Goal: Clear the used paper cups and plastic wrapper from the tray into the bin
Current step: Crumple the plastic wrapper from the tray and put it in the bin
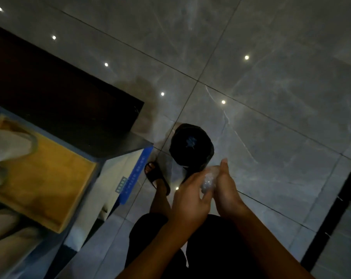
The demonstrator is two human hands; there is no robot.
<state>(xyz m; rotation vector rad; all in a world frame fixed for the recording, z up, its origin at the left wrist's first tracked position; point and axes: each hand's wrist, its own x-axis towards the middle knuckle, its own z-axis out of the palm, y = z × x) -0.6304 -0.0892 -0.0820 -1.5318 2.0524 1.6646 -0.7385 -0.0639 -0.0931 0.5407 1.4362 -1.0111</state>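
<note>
A crumpled clear plastic wrapper (209, 181) is pressed between my two hands, low in the middle of the head view. My left hand (190, 196) cups it from the left and my right hand (228, 190) closes on it from the right. Just beyond the hands stands the bin (191, 146), round and lined with a black bag, on the grey floor. The wooden tray (49, 178) lies at the left on a blue-edged surface. Pale paper cups (7, 146) stand blurred at the tray's left end.
A dark brown table top (59, 93) fills the upper left. My foot in a black slipper (157, 178) rests beside the bin. Glossy grey floor tiles (271, 77) stretch to the right. A dark vertical frame (335, 208) runs along the right edge.
</note>
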